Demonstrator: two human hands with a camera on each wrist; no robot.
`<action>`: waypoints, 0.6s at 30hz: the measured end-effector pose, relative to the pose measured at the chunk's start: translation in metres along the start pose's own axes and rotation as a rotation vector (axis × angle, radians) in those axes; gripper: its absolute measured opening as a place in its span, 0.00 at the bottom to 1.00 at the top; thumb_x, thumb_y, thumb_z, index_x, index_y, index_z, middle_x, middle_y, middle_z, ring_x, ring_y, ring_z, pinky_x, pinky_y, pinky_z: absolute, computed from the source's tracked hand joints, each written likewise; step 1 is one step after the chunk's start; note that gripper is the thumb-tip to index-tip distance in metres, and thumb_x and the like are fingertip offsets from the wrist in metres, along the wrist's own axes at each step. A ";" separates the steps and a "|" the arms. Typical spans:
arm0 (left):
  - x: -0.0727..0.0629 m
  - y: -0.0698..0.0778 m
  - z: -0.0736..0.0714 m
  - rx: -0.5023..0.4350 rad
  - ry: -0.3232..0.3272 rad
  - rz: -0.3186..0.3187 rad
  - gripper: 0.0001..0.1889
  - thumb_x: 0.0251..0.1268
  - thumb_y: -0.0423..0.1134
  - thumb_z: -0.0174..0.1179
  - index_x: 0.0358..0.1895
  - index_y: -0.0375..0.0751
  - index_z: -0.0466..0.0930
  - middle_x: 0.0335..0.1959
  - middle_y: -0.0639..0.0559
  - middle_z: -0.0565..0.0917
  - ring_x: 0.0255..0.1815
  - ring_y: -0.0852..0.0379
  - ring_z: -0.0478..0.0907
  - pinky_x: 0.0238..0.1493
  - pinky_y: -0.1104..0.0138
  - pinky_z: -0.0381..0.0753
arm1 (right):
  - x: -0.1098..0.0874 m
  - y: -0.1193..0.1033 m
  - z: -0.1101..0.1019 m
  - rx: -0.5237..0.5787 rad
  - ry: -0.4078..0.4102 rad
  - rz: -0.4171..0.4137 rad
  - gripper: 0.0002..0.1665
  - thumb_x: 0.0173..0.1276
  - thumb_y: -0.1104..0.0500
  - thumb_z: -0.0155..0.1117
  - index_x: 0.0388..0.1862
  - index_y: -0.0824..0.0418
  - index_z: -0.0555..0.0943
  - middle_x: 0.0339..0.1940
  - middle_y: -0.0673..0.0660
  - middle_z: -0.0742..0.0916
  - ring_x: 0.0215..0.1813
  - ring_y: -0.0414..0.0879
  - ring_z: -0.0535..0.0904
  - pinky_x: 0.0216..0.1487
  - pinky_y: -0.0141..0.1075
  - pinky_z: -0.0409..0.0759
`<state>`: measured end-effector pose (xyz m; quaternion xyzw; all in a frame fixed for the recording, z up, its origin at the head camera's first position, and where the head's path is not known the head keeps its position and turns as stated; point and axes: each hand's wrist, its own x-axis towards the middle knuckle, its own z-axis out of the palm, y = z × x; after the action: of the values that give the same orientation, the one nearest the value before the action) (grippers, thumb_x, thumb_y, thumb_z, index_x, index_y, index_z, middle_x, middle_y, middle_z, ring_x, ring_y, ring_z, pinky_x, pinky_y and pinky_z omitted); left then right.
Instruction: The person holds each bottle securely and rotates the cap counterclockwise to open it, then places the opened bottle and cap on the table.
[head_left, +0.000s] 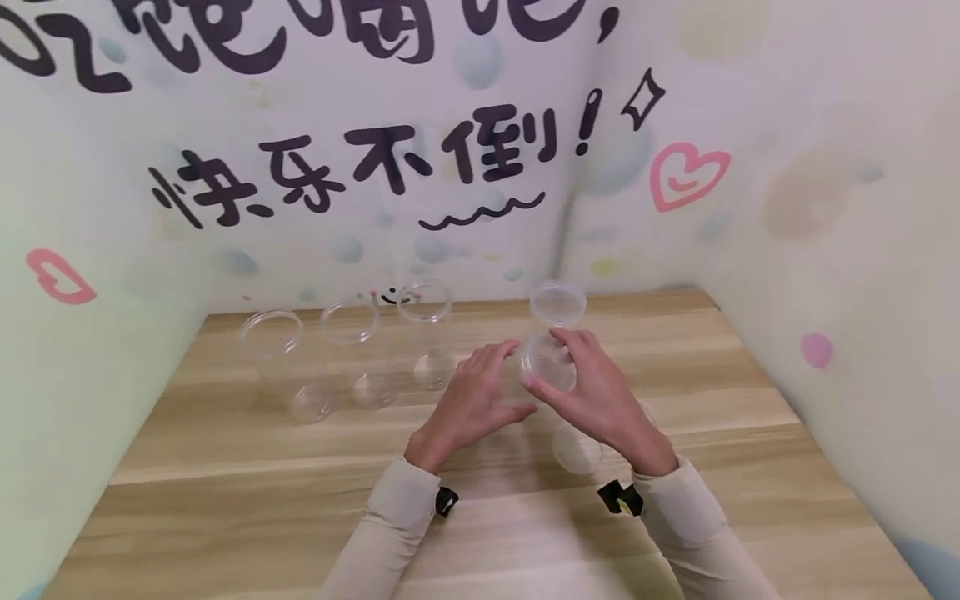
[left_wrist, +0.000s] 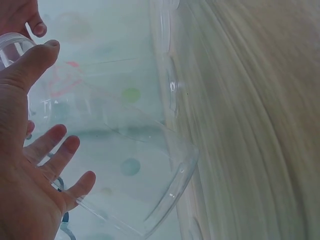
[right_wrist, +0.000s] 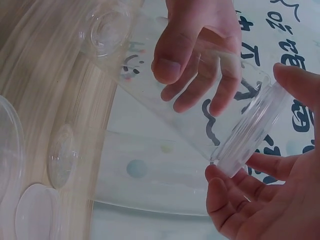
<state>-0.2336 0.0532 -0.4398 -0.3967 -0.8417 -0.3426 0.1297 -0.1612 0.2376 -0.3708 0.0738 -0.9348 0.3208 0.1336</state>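
Note:
A clear plastic jar leans between both hands, its base overlapping the wooden table in the right wrist view. My left hand curves round the jar's side; its thumb lies on one side and its fingers on the other. At the top, my right hand pinches the rim of a clear round lid, which sits at the jar's mouth. The thumb is on one edge of the lid, with fingertips on the opposite edge. Part of the jar's body is hidden behind the left hand in the head view.
Three clear jars, a left one, a middle one and a right one, stand in a row at the back left. A lidded jar is beyond the right hand. A clear disc lies near the right wrist. Walls enclose the table.

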 end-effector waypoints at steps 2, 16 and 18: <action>0.001 0.001 0.002 -0.004 0.004 0.003 0.45 0.49 0.55 0.76 0.68 0.38 0.66 0.60 0.46 0.78 0.64 0.50 0.73 0.60 0.46 0.73 | -0.001 0.002 -0.001 0.014 0.005 -0.024 0.44 0.61 0.42 0.71 0.70 0.62 0.69 0.62 0.59 0.76 0.54 0.55 0.78 0.52 0.50 0.79; -0.001 0.000 0.001 -0.032 0.031 -0.039 0.46 0.48 0.52 0.77 0.68 0.38 0.66 0.61 0.44 0.77 0.65 0.48 0.73 0.61 0.44 0.72 | 0.004 0.000 -0.003 0.030 -0.037 -0.077 0.44 0.61 0.46 0.72 0.71 0.62 0.68 0.65 0.60 0.75 0.60 0.55 0.76 0.54 0.51 0.78; 0.004 0.003 0.005 -0.042 0.010 -0.003 0.45 0.49 0.54 0.76 0.69 0.37 0.66 0.61 0.44 0.77 0.65 0.48 0.72 0.61 0.45 0.72 | -0.002 0.004 -0.008 0.026 -0.017 -0.048 0.44 0.60 0.46 0.72 0.71 0.62 0.68 0.65 0.59 0.75 0.60 0.54 0.75 0.55 0.51 0.77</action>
<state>-0.2334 0.0603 -0.4399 -0.3964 -0.8343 -0.3623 0.1248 -0.1585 0.2459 -0.3675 0.1008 -0.9296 0.3288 0.1325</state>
